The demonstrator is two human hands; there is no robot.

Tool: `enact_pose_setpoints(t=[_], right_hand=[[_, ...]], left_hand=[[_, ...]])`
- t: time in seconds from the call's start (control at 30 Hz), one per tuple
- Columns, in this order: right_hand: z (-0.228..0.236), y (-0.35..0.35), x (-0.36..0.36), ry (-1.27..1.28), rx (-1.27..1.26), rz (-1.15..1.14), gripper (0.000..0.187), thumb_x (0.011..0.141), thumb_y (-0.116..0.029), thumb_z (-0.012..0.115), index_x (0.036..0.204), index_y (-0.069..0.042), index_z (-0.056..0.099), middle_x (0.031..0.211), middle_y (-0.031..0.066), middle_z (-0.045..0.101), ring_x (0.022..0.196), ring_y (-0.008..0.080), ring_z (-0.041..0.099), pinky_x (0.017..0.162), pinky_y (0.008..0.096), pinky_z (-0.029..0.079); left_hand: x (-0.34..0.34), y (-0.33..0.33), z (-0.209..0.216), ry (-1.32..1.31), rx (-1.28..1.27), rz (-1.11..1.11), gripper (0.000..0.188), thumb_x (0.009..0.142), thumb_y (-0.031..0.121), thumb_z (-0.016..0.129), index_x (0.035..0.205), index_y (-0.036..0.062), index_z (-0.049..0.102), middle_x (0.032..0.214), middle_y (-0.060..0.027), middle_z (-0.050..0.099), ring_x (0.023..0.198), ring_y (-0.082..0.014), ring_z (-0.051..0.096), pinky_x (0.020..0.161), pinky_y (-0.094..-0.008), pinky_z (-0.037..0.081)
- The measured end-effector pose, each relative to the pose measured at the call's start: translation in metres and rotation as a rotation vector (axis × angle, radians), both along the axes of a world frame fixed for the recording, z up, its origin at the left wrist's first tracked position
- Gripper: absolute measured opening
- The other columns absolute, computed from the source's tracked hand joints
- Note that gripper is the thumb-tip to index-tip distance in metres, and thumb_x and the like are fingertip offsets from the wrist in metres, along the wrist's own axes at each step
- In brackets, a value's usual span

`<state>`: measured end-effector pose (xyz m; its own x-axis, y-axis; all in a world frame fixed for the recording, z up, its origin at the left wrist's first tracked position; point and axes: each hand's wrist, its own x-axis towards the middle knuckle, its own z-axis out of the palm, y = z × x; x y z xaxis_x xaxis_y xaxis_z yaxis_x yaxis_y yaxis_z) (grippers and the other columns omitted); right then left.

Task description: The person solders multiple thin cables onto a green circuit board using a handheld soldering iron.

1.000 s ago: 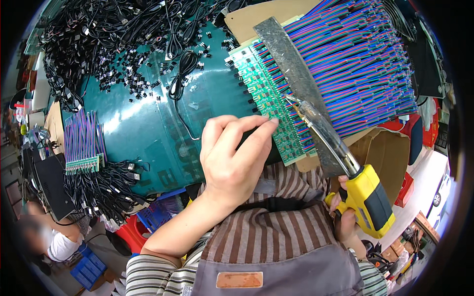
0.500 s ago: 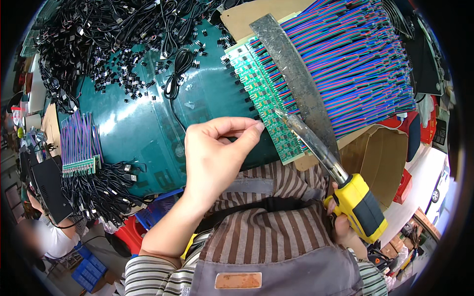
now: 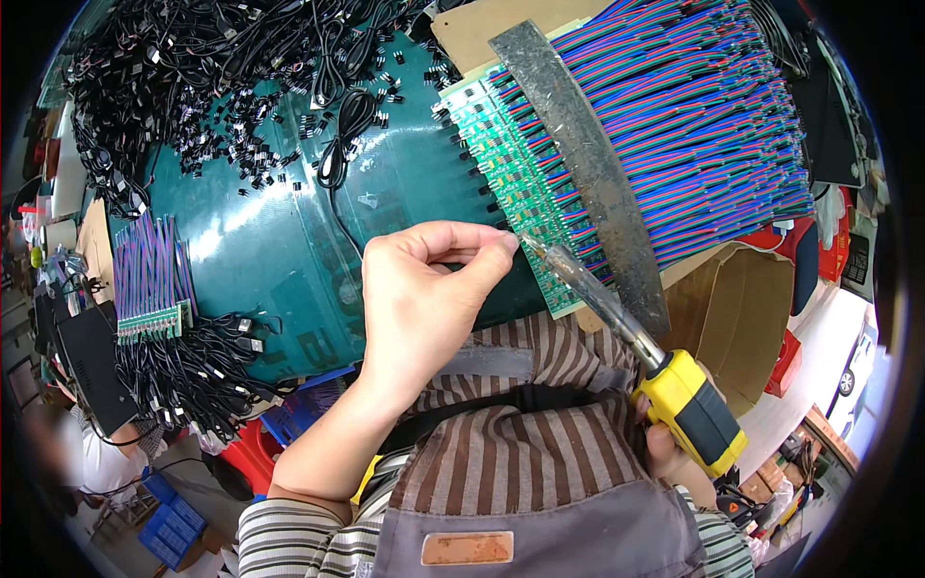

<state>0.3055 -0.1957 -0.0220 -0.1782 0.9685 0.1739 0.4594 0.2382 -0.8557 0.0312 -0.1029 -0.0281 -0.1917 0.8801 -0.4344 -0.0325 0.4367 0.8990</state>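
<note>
My left hand (image 3: pixel 414 303) is closed in a pinch at the near left edge of a green panel of small circuit boards (image 3: pixel 501 159); what lies between thumb and finger is hidden. In my right hand (image 3: pixel 668 451) is a yellow and black soldering gun (image 3: pixel 696 414), its metal barrel slanting up and left. The tip rests over the boards, just right of my left fingertips. Small black connectors line the left side of the panel. Red, green and blue wires (image 3: pixel 713 164) run off its right side, under a worn metal bar (image 3: pixel 583 159).
Black cables (image 3: pixel 202 58) and loose small connectors (image 3: pixel 236 140) are heaped at the far left of the green table cover (image 3: pixel 260 260). Another wired board panel (image 3: pixel 154 323) lies at left. A cardboard box (image 3: pixel 737 308) stands at right. Another person (image 3: pixel 106 453) is at lower left.
The soldering gun's tip has shifted a little left and down, closer to my left fingertips. My left hand has barely moved and keeps its pinch.
</note>
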Motion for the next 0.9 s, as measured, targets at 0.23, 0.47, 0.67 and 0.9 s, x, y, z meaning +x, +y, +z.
enact_pose_setpoints(t=[0.23,0.47,0.67,0.9], right_hand=[[0.0,-0.008,0.002,-0.058,-0.078,-0.05,0.034,0.067,-0.027,0.07,0.084,0.002,0.066,0.078,0.0138,0.064,0.068,0.0296,0.064,0.062,0.0348,0.053],[-0.005,-0.018,0.017,0.044,-0.087,-0.038,0.038,0.075,-0.033,0.068,0.087,0.002,0.066,0.085,0.0163,0.066,0.074,0.032,0.064,0.069,0.0384,0.053],[-0.003,-0.017,0.016,0.055,-0.154,-0.09,0.046,0.079,-0.041,0.068,0.093,0.003,0.066,0.092,0.0179,0.065,0.076,0.0291,0.064,0.072,0.0341,0.051],[0.007,0.002,0.003,0.093,-0.194,-0.039,0.049,0.088,-0.047,0.062,0.091,0.002,0.064,0.079,0.0069,0.063,0.072,0.0178,0.061,0.071,0.0296,0.048]], left_hand=[[0.001,0.0,-0.003,0.029,0.011,-0.01,0.013,0.084,0.004,0.073,0.091,-0.0071,0.073,0.084,-0.0093,0.072,0.073,-0.0078,0.065,0.07,-0.0195,0.051],[0.001,-0.001,-0.002,0.037,0.02,-0.017,0.013,0.084,0.005,0.074,0.091,-0.0065,0.073,0.084,-0.009,0.072,0.072,-0.0074,0.064,0.069,-0.0191,0.05],[-0.003,-0.001,-0.002,0.041,0.016,-0.021,0.014,0.085,0.007,0.075,0.092,-0.0055,0.073,0.084,-0.0085,0.072,0.072,-0.007,0.064,0.068,-0.0187,0.05],[-0.036,-0.007,0.012,0.548,0.2,-0.163,0.013,0.083,0.011,0.073,0.091,0.0026,0.075,0.088,-0.0131,0.073,0.071,-0.0196,0.066,0.069,-0.031,0.053]])
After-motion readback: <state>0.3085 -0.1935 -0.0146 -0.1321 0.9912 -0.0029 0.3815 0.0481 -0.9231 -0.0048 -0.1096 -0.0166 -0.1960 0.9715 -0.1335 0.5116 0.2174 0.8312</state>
